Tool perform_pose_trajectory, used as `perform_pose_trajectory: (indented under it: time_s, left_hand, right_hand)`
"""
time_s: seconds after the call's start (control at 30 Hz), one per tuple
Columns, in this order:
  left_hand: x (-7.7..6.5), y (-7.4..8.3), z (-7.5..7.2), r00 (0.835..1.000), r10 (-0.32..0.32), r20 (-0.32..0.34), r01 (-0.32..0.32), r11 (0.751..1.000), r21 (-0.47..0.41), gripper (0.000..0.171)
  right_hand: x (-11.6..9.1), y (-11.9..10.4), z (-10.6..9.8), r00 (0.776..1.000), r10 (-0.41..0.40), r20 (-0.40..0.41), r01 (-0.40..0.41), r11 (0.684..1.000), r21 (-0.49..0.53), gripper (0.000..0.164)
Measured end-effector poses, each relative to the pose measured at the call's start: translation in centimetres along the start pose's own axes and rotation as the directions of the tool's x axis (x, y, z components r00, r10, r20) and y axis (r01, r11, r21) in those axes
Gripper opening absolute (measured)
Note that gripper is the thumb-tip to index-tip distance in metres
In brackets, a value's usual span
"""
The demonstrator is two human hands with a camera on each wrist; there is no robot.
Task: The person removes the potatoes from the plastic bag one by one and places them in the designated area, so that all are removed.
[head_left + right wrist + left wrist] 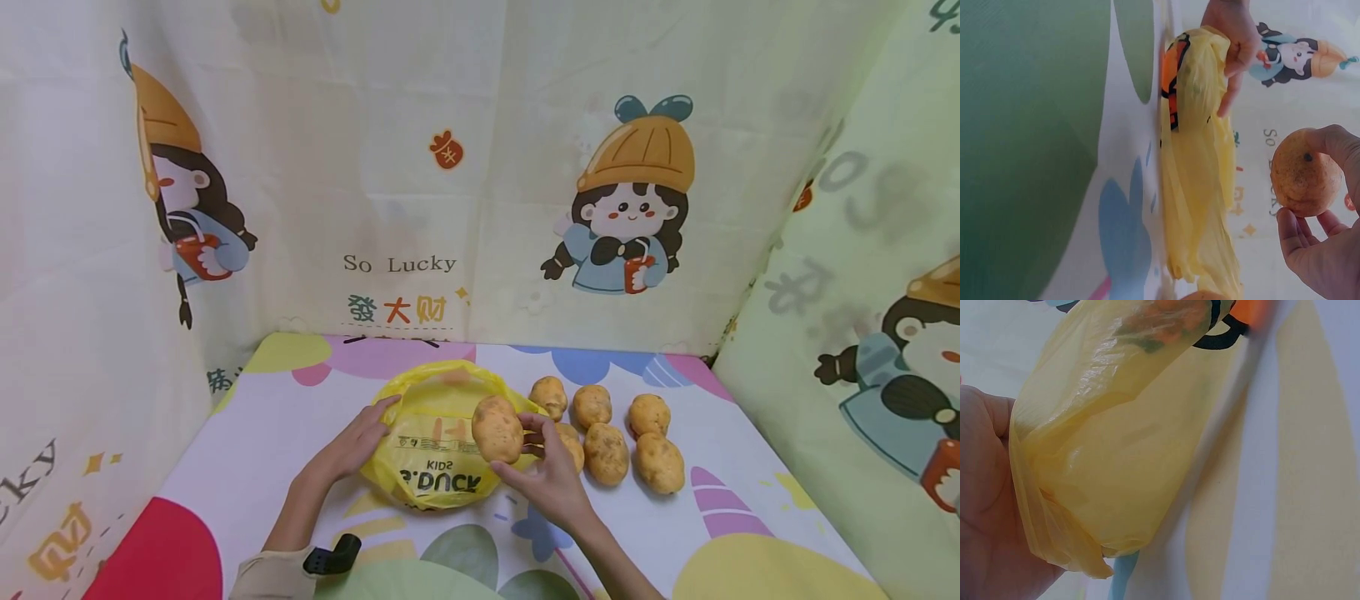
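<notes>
A yellow plastic bag [442,487] with dark lettering stands on the table, its wide mouth facing up. At its left rim, my left hand [360,439] grips the edge; the left wrist view shows the palm [988,506] against the crinkled yellow film [1116,462]. My right hand [551,479] holds a potato [497,428] above the right part of the bag's mouth. In the right wrist view, thumb and fingers [1297,240] pinch that potato [1304,172] from opposite sides, higher than the bag [1194,181].
Several loose potatoes [606,454] lie close together to the right of the bag, some partly behind my right hand. A colourfully printed cloth [285,433] covers the table. Printed curtains [510,208] enclose the back and both sides.
</notes>
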State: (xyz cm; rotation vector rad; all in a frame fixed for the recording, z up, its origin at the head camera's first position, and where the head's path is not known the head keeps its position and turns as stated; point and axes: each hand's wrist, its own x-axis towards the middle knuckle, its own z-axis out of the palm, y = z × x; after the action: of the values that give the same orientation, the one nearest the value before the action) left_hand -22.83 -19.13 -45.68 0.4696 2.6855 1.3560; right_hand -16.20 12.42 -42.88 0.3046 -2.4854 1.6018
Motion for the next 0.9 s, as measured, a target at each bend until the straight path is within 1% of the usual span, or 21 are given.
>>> perform_pose_trajectory:
  time_s: [0.13, 0.3, 0.57, 0.73, 0.9]
  left_hand:
    - [0.0, 0.0, 0.0, 1.000, -0.006, 0.002, 0.006, 1.000, -0.003, 0.063]
    - [0.1, 0.0, 0.0, 1.000, -0.013, 0.000, 0.013, 1.000, 0.000, 0.063]
    - [0.1, -0.1, 0.1, 1.000, 0.004, -0.005, -0.004, 1.000, 0.003, 0.062]
    - [0.1, -0.1, 0.1, 1.000, 0.001, -0.004, -0.001, 1.000, 0.006, 0.062]
    - [0.1, 0.0, 0.1, 1.000, -0.004, -0.005, 0.004, 1.000, 0.010, 0.062]
  right_hand:
    - [-0.1, 0.1, -0.7, 1.000, 0.023, -0.015, -0.023, 1.000, 0.017, 0.071]
    - [-0.3, 0.3, -1.6, 0.999, 0.008, -0.036, -0.007, 0.999, 0.047, 0.067]
    - [-0.4, 1.1, -3.0, 0.997, 0.022, -0.067, -0.020, 1.000, 0.023, 0.070]
    - [-0.7, 1.6, -3.8, 0.996, -0.001, -0.090, 0.002, 1.000, 0.002, 0.071]
    - [-0.8, 1.9, -4.5, 0.995, 0.007, -0.097, -0.008, 1.000, -0.006, 0.072]
